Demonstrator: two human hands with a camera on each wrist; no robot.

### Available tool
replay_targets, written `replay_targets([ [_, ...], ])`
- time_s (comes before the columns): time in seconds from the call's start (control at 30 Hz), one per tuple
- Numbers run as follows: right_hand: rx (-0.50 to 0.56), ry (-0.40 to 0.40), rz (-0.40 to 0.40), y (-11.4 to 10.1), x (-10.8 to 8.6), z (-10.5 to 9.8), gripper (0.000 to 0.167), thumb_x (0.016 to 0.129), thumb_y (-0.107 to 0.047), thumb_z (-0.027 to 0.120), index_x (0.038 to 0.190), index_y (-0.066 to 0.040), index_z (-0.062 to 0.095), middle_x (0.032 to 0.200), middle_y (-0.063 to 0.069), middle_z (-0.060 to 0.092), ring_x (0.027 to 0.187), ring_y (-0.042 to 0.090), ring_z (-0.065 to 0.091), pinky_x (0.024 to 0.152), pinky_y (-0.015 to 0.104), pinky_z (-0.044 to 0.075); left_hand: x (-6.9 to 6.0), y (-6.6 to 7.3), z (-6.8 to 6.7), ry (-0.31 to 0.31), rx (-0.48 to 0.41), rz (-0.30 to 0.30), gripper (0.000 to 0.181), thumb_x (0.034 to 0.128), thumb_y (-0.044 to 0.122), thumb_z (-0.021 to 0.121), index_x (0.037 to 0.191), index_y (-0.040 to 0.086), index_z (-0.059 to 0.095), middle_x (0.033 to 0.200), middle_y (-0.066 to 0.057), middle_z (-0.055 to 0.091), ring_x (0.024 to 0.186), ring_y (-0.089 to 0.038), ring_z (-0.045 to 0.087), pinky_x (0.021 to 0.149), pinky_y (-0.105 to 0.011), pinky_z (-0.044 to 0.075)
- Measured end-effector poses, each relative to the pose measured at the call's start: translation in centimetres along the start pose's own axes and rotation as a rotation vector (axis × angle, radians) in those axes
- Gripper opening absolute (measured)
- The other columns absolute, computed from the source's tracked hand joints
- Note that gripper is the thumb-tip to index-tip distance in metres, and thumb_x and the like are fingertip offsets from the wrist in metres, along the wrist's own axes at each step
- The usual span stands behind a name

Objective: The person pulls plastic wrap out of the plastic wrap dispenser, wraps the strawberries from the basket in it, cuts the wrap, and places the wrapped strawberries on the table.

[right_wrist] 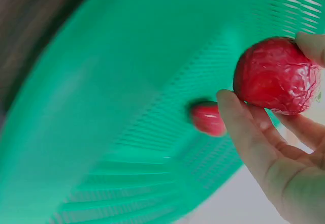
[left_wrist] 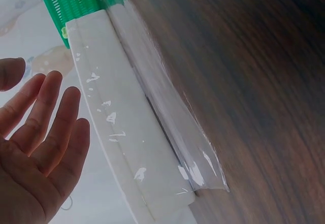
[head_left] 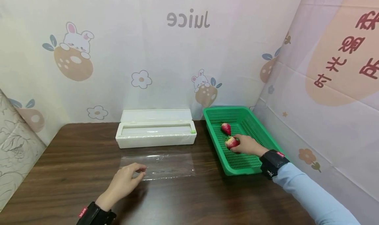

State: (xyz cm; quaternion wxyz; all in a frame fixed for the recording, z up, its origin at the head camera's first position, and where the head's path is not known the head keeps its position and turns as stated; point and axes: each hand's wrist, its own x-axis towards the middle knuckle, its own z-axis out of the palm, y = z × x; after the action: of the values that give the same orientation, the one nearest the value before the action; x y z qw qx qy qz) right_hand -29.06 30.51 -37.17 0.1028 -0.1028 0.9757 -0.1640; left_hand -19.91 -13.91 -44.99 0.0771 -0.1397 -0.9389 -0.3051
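My right hand (head_left: 247, 145) grips a red strawberry (head_left: 231, 142) inside the green basket (head_left: 228, 167). In the right wrist view this strawberry (right_wrist: 271, 76) has a shiny, wrinkled surface, like clear film round it. Another strawberry (head_left: 226, 128) lies on the basket floor, just behind the held one. My left hand (head_left: 125, 180) hovers near the left end of a sheet of clear plastic wrap (head_left: 168, 167), its fingers relaxed and holding nothing. The sheet lies in front of a white wrap dispenser box (head_left: 155, 140), whose lid (head_left: 157, 114) stands raised.
The basket stands on the right of the dark wooden table (head_left: 74, 159), beside the right wall cloth (head_left: 296, 126). A printed cloth (head_left: 142, 47) hangs behind the table. Patterned fabric (head_left: 14, 156) borders the left side.
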Motion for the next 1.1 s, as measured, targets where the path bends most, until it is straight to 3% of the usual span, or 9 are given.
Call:
replay_targets([
  [0.2,0.060,0.156,-0.086,-4.2,-1.1,-1.5,0.066,0.079,-0.028,0.071,0.130,0.005,0.044,0.112,0.021,0.056,0.093,0.028,0.057,0.070,0.035,0.051,-0.3,0.2,0.1,-0.004,-0.009,0.002,0.017,0.0813,0.017,0.067,0.098,0.016,0.068,0.093,0.005,0.067,0.088,-0.016,0.064,0.078,-0.039,0.050],
  [0.37,0.084,0.243,-0.168,-8.9,-2.6,-0.6,0.063,0.077,-0.026,0.073,0.129,0.000,0.048,0.110,0.016,0.057,0.092,0.025,0.057,0.065,0.029,0.049,-0.1,0.7,0.5,-0.004,-0.028,0.028,0.017,0.0815,0.019,0.067,0.098,0.018,0.068,0.094,0.007,0.067,0.088,-0.014,0.064,0.079,-0.037,0.050],
  [0.5,0.090,0.206,-0.245,-12.1,-3.6,1.5,0.058,0.075,-0.027,0.074,0.124,-0.006,0.052,0.102,0.007,0.058,0.086,0.017,0.055,0.065,0.025,0.047,0.3,1.7,0.8,-0.037,-0.100,0.098,0.022,0.0827,0.017,0.066,0.105,0.016,0.066,0.097,0.007,0.066,0.089,-0.011,0.062,0.079,-0.034,0.050],
  [0.63,0.073,0.141,-0.324,-14.1,-3.8,4.4,0.056,0.072,-0.027,0.075,0.121,-0.009,0.056,0.093,-0.002,0.054,0.079,0.010,0.051,0.064,0.021,0.045,0.8,3.1,1.2,-0.066,-0.263,0.162,0.035,0.0820,0.011,0.066,0.116,0.013,0.059,0.108,0.000,0.064,0.095,-0.015,0.061,0.081,-0.033,0.050],
  [0.77,0.041,0.040,-0.383,-15.6,-3.2,7.1,0.056,0.073,-0.029,0.074,0.123,-0.011,0.056,0.096,-0.003,0.056,0.080,0.008,0.052,0.065,0.023,0.043,0.8,4.4,1.4,-0.086,-0.399,0.191,0.047,0.0804,0.013,0.069,0.125,0.014,0.053,0.119,-0.003,0.059,0.106,-0.018,0.057,0.085,-0.032,0.049],
  [0.9,0.037,-0.032,-0.426,-16.9,-2.8,9.0,0.056,0.074,-0.032,0.073,0.123,-0.012,0.055,0.099,-0.002,0.057,0.083,0.007,0.053,0.067,0.024,0.044,0.4,4.8,1.6,-0.130,-0.429,0.209,0.055,0.0796,0.022,0.070,0.130,0.018,0.048,0.127,-0.001,0.052,0.113,-0.019,0.053,0.087,-0.034,0.048],
  [1.1,0.034,-0.032,-0.458,-18.0,-2.7,10.5,0.055,0.073,-0.033,0.074,0.121,-0.012,0.057,0.096,-0.004,0.056,0.081,0.004,0.052,0.068,0.022,0.042,-0.1,4.6,2.0,-0.137,-0.405,0.235,0.053,0.0777,0.022,0.072,0.126,0.015,0.051,0.124,0.001,0.053,0.104,-0.016,0.056,0.083,-0.034,0.050],
])
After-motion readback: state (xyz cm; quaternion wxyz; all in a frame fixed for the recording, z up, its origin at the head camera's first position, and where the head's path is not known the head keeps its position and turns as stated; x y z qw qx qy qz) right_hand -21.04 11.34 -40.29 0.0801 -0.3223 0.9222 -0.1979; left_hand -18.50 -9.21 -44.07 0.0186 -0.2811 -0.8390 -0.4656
